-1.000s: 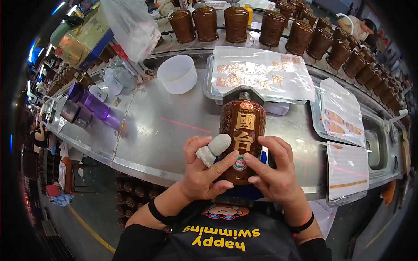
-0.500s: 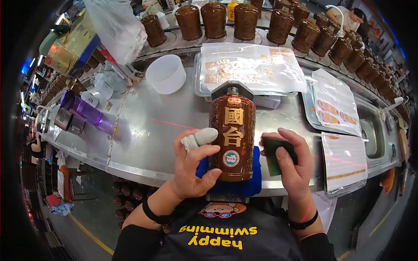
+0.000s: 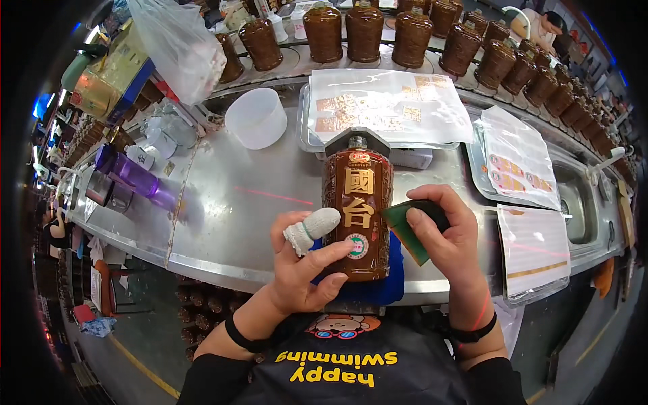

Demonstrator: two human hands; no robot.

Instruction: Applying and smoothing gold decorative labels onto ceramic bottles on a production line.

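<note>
A brown ceramic liquor bottle (image 3: 361, 175) with raised gold characters lies on its back, neck away from me, on a blue cloth (image 3: 396, 273) with a dark holder (image 3: 331, 143) round its neck end. Low on its front is a round green-and-white label (image 3: 356, 247). My left hand (image 3: 300, 263) is open at the bottle's left side; one finger touches the label, and another wears a white knitted finger cover (image 3: 317, 226). My right hand (image 3: 439, 229) pinches a flat green scraper (image 3: 413, 229), its edge at the bottle's right side.
Behind stands a tray (image 3: 304, 138) of gold decals on white sheets. More label sheets (image 3: 520, 158) lie right, before a sink (image 3: 582, 216). A white plastic tub (image 3: 256, 118) and purple cup (image 3: 131, 172) stand left. Brown bottles (image 3: 364, 34) line a curved conveyor.
My right hand has brought the scraper left to the bottle's side. A left finger has moved onto the round label. The bottles on the conveyor have shifted to the right.
</note>
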